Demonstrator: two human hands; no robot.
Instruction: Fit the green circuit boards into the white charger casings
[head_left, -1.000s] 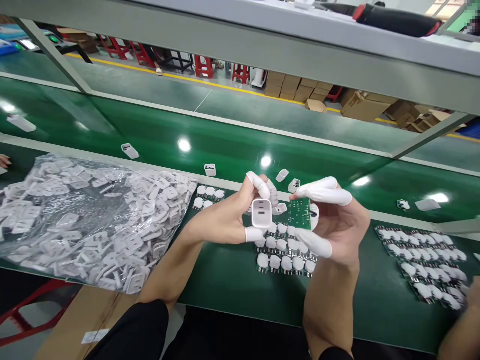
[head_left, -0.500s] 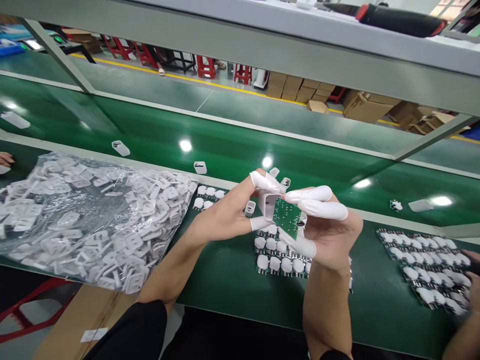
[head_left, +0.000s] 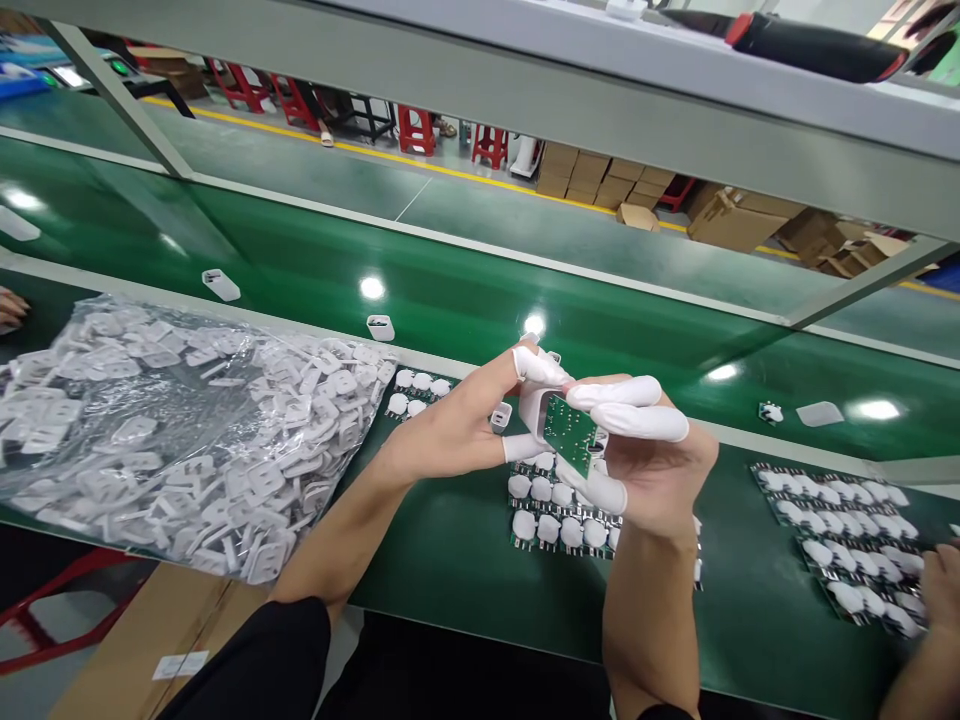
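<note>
My left hand (head_left: 450, 430), with white finger cots on the thumb and fingers, grips a white plastic charger housing (head_left: 531, 408) whose open end faces right. In my right hand (head_left: 660, 465), also in finger cots, a green circuit board (head_left: 570, 434) is pinched by its edges, solder side toward me. The board's left end sits in the housing's mouth; most of it is still outside. Below both hands lie rows of circuit boards with white round tops (head_left: 548, 529), partly covered by my right hand. A small white housing (head_left: 500, 416) is just beyond my left hand.
At left, a clear plastic bag (head_left: 150, 440) is spread with many white plastic parts. A green conveyor belt (head_left: 450, 290) carries several white housings. More circuit boards (head_left: 840, 540) lie at right, near another person's hand (head_left: 941, 580). A shelf beam (head_left: 480, 60) crosses overhead.
The board and housing are slightly closer together, the board a little deeper in the mouth. Housings on the belt have shifted left. The other person's hand at right has moved.
</note>
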